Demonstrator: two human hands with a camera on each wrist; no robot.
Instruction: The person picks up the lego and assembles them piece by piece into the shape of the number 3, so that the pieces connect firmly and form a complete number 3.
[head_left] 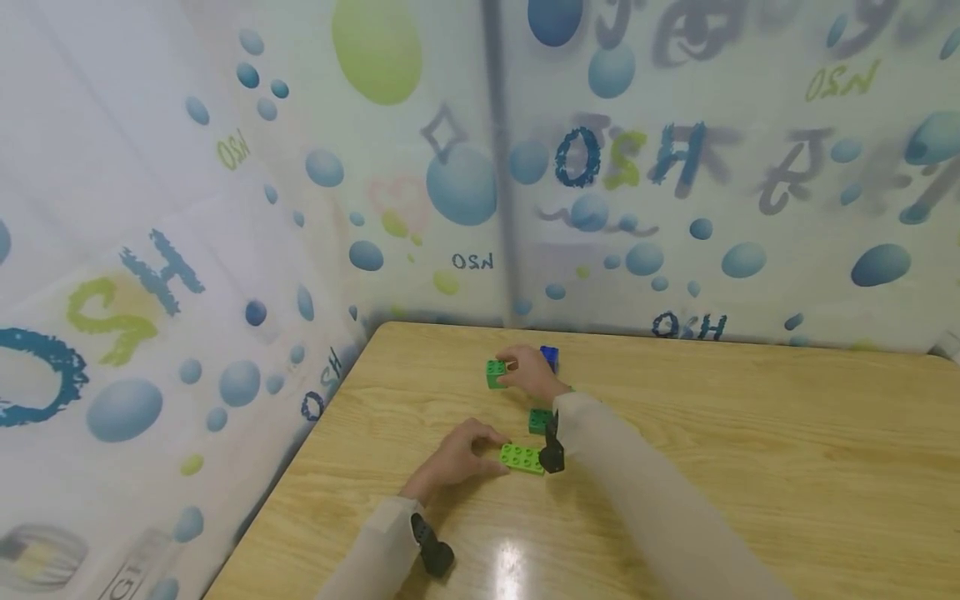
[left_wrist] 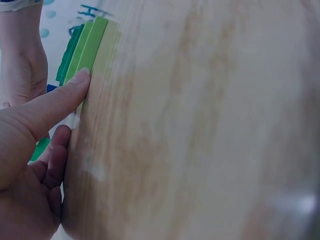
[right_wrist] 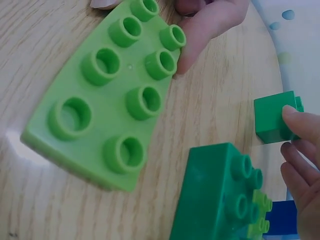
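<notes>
A light-green toy building brick (head_left: 522, 458) with two rows of studs lies studs up on the table. My left hand (head_left: 461, 454) holds its left end between thumb and fingers; the thumb tip (left_wrist: 81, 76) is against its near side. Farther back, my right hand (head_left: 532, 371) pinches a small green brick (head_left: 495, 375), whose plain side and the thumb on it show in the right wrist view. Between the hands stands a dark-green brick (right_wrist: 205, 195), partly covered by the right sleeve in the head view. A blue brick (head_left: 550, 357) is just behind the right hand.
Another light-green brick (right_wrist: 259, 215) shows between the dark-green and blue ones in the right wrist view. The wooden table (head_left: 750, 433) ends at a printed curtain (head_left: 637, 275) at the back and left. Both wrists wear black straps with cameras.
</notes>
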